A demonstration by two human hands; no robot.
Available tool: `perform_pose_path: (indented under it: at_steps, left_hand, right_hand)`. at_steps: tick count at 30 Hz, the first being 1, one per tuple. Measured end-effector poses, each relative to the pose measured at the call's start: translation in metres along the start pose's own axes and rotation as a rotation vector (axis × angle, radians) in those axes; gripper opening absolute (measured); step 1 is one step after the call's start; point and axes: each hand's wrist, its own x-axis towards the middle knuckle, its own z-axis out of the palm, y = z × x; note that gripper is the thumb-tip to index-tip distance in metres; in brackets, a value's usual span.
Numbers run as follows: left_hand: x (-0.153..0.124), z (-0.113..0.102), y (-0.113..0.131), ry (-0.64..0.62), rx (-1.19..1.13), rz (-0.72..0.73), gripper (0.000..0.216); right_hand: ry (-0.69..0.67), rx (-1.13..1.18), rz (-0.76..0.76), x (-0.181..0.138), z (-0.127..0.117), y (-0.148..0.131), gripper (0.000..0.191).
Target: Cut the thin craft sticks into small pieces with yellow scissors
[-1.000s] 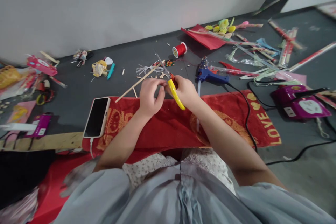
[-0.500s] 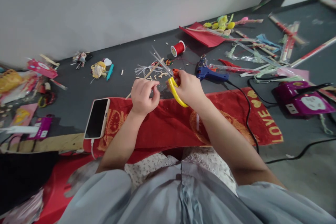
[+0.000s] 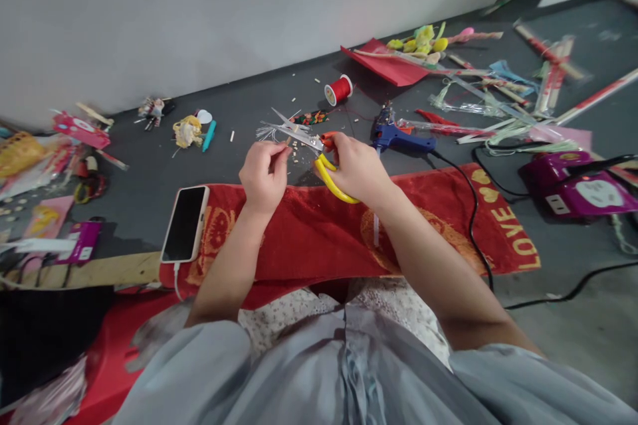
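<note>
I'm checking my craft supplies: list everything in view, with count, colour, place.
Scissors: one, yellow-orange handles, centre
Stick: one, tan, at scissor blades
Strands: bunch, white, by blades
Bits: many, cream, around scissors
Spool: one, red thread, beyond scissors
Glue gun: one, blue, right of spool
Sheet: one, red, back right
Trinkets: several, yellow, by sheet
Wrapped sticks: several, red-white, far right
Boxes: two, purple, either side
Cords: several, black, right
Tube: one, teal, back left
Towel: one, red-gold, front
Phone: one, pale case, on towel
Table: one, dark grey, centre
Wall: one, grey, back
Other scraps: uncounted, mixed, both sides
Sleeves: two, pale blue, bottom
Left hand: one, bare, pinching stick
Right hand: one, bare, holding scissors
</note>
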Motion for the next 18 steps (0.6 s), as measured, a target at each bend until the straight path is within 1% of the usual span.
perform_pose_path:
  at_steps: [4,11,15,18]
  left_hand:
    - [0.0012,-0.0015,0.0020,0.042,-0.045,-0.022,0.009]
    - [0.0003,-0.0016,0.0031,0.011,-0.103,-0.144,0.020]
    - [-0.0007,-0.0002,0.0030,0.035,-0.122,-0.138,0.019]
    - [-0.0017,0.0009,0.0016,0.043,-0.118,-0.139,0.018]
  right_hand:
    - [0.003,0.042,-0.022,-0.0006,-0.0012,-0.0019,0.050]
    - [0.050,0.086,-0.104,-0.0003,0.0031,0.0018,0.053]
    - [0.071,0.079,-0.141,-0.0006,0.0049,0.0038,0.060]
    - [0.062,0.100,-0.132,-0.0008,0.0048,0.0040,0.058]
